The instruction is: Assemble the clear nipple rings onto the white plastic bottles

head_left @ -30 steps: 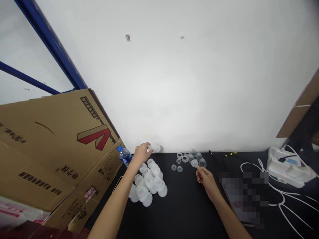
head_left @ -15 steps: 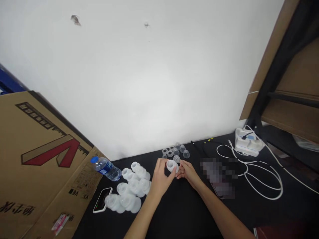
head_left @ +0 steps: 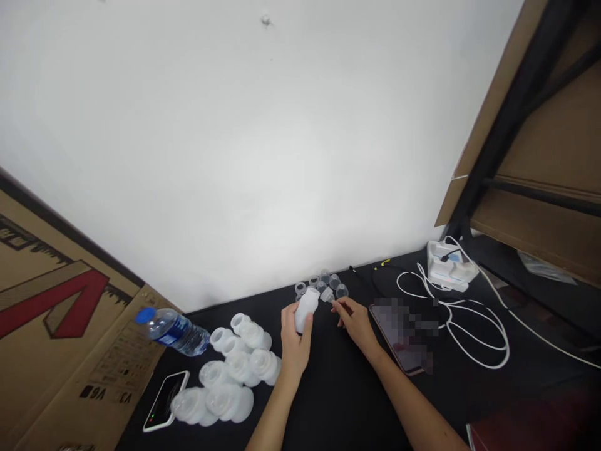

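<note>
**Left hand:** My left hand (head_left: pixel 295 352) wraps its fingers (head_left: pixel 284 321) round the body of a frosted white plastic bottle (head_left: pixel 306 311), which tilts with its neck toward 1 o'clock; the closed grip appears to steady it while leaving the neck free.

**Right hand:** My right hand (head_left: pixel 357 324) is half closed, its fingertips (head_left: pixel 336 304) pinched together at 10 o'clock, right beside a small clear plastic cap (head_left: pixel 327 294); I cannot tell whether they have hold of it.

**Counts:** About seven clear caps (head_left: pixel 323 276), all told, lie bunched at 12 o'clock from my hands, seemingly kept together within easy reach. Roughly eight more frosted bottles (head_left: pixel 251 335) lie on their sides in an overlapping heap at 9 o'clock, too tangled for an exact count.

**Worktop:** One black worktop (head_left: pixel 347 401) carries everything.

**Around me:** One water bottle (head_left: pixel 176 332) with a blue cap lies at 10 o'clock, and one white-cased smartphone (head_left: pixel 164 401) at 8 o'clock. At 2 o'clock sit a pixelated tablet (head_left: pixel 399 332), a white charger (head_left: pixel 448 266) and a looped white cable (head_left: pixel 453 332). A flattened cardboard box (head_left: pixel 70 294) leans at far left.
</note>
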`<move>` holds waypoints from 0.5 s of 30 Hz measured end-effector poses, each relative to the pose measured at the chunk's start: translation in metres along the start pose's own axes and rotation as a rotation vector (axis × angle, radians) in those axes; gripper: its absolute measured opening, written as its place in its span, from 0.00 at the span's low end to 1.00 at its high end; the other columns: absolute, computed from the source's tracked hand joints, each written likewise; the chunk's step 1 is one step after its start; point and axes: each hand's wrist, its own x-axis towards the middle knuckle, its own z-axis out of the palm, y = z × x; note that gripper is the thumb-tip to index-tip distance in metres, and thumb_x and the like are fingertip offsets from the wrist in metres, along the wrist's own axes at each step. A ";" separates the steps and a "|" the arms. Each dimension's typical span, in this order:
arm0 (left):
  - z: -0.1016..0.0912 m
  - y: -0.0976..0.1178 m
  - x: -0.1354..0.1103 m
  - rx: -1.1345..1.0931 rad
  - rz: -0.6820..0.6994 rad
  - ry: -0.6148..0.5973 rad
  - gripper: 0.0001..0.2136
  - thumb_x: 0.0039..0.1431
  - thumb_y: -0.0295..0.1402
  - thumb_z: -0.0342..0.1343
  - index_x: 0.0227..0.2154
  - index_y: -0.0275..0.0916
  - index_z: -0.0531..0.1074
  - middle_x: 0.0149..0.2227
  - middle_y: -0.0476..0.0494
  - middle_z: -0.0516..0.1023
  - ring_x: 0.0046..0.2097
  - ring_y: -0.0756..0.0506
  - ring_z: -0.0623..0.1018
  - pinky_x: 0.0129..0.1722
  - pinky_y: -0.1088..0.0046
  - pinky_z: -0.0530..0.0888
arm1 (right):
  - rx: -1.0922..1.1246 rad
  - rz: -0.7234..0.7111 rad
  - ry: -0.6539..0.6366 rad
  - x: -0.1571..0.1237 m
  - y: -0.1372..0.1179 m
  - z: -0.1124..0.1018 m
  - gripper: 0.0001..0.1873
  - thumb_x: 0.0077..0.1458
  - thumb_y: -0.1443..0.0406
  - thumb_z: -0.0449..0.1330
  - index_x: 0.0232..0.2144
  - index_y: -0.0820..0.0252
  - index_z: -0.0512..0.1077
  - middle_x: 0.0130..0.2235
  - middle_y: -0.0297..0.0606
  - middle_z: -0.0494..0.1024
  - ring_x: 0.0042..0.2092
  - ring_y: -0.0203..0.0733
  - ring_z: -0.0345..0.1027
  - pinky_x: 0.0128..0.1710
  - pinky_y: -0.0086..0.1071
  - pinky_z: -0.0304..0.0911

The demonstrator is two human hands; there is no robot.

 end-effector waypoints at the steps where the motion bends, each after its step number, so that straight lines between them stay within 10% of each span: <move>1: 0.000 -0.002 0.003 -0.043 -0.046 0.032 0.22 0.68 0.52 0.62 0.55 0.42 0.76 0.54 0.35 0.79 0.58 0.34 0.80 0.61 0.53 0.75 | -0.027 -0.005 0.023 0.001 -0.001 -0.003 0.26 0.64 0.40 0.64 0.33 0.55 0.81 0.32 0.39 0.85 0.23 0.41 0.73 0.23 0.31 0.66; 7: 0.015 -0.027 0.009 -0.427 -0.393 0.141 0.31 0.54 0.59 0.71 0.48 0.39 0.74 0.47 0.38 0.80 0.44 0.40 0.82 0.37 0.68 0.79 | 0.024 0.066 0.106 0.006 0.002 -0.010 0.29 0.60 0.38 0.66 0.34 0.58 0.85 0.34 0.45 0.88 0.23 0.43 0.72 0.21 0.32 0.64; 15: 0.019 -0.031 0.010 -0.553 -0.397 0.168 0.35 0.53 0.56 0.74 0.57 0.41 0.73 0.51 0.38 0.79 0.50 0.41 0.82 0.43 0.67 0.81 | 0.119 0.106 0.080 0.006 0.009 -0.006 0.28 0.53 0.40 0.72 0.36 0.58 0.86 0.36 0.46 0.88 0.24 0.41 0.71 0.19 0.32 0.62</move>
